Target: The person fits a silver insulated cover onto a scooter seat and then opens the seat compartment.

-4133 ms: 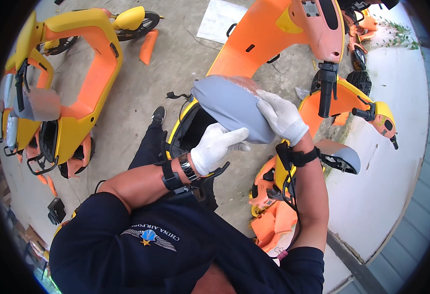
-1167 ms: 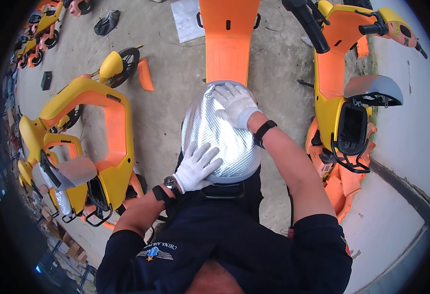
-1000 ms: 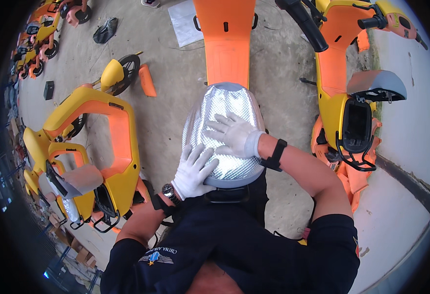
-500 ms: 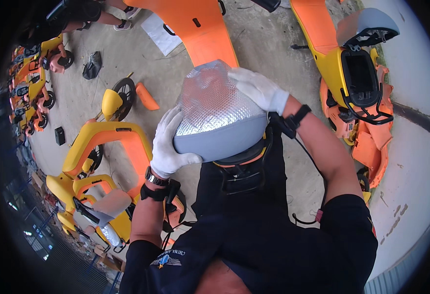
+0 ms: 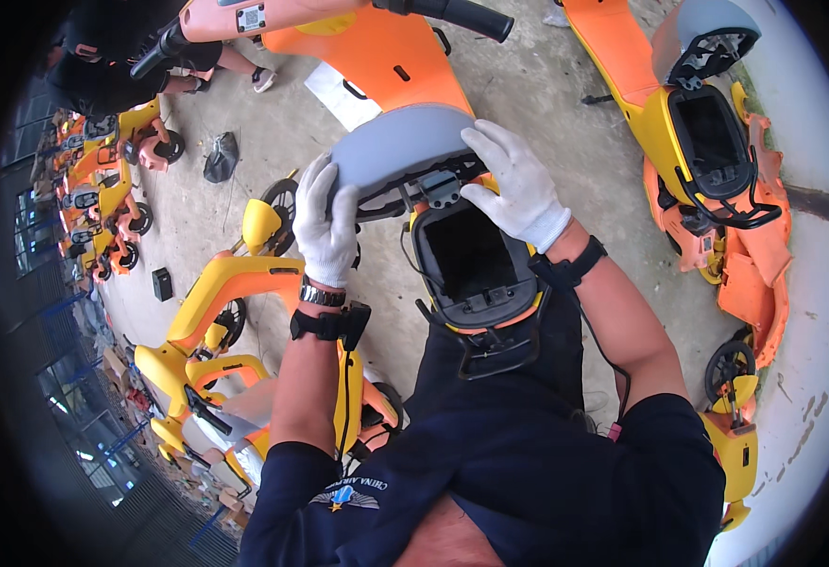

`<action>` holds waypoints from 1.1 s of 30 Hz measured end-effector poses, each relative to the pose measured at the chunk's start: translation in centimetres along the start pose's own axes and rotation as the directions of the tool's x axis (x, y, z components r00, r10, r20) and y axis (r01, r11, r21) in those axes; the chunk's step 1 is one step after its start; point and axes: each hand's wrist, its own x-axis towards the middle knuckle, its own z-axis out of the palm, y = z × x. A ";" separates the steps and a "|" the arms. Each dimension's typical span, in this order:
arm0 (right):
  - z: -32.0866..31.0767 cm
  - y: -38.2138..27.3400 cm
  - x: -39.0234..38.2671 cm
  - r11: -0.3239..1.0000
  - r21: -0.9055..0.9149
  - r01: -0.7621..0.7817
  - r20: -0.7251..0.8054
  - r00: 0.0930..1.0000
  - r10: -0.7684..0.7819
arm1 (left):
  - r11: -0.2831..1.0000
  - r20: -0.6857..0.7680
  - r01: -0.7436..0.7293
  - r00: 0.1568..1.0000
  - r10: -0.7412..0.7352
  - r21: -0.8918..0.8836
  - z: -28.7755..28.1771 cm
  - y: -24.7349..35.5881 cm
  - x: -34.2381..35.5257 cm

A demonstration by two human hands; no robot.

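Note:
A grey scooter seat (image 5: pixel 400 137) stands tipped up on its front hinge (image 5: pixel 440 187), its underside toward me. My left hand (image 5: pixel 327 222), in a white glove, grips the seat's left end, thumb on the near side. My right hand (image 5: pixel 518 184), gloved too, holds the right end with its fingers over the edge and thumb near the hinge. Below the seat lies the dark storage compartment (image 5: pixel 471 248) of the orange and yellow scooter, with a black rear rack (image 5: pixel 499 354) close to my body. The seat's upper face is hidden.
An orange scooter body (image 5: pixel 386 71) and a handlebar (image 5: pixel 471 14) lie ahead. Another scooter with a raised seat (image 5: pixel 702 42) stands at right, beside loose orange panels (image 5: pixel 754 293) and a white wall. A yellow-orange scooter (image 5: pixel 197 312) is at left. A person (image 5: pixel 117 66) is at far left.
The seat has swung up and forward from lying down, uncovering the compartment. Its silver bubble wrap has turned out of sight. Both hands have moved with it, and my view has shifted.

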 end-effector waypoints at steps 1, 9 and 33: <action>0.1 -0.1 0.4 0.998 -0.058 -0.001 -0.007 1.000 0.000 | 0.992 0.073 -0.081 0.995 0.075 0.096 -0.2 0.1 0.1; 1.4 -2.9 -1.4 0.708 0.493 -0.505 0.114 0.845 0.523 | 0.940 0.230 -0.168 0.968 0.101 0.298 -1.2 2.1 1.5; 7.4 -8.1 -0.2 -0.674 0.690 -0.264 0.504 0.844 0.185 | 0.885 0.537 -0.334 0.835 0.120 0.323 -2.0 5.0 3.9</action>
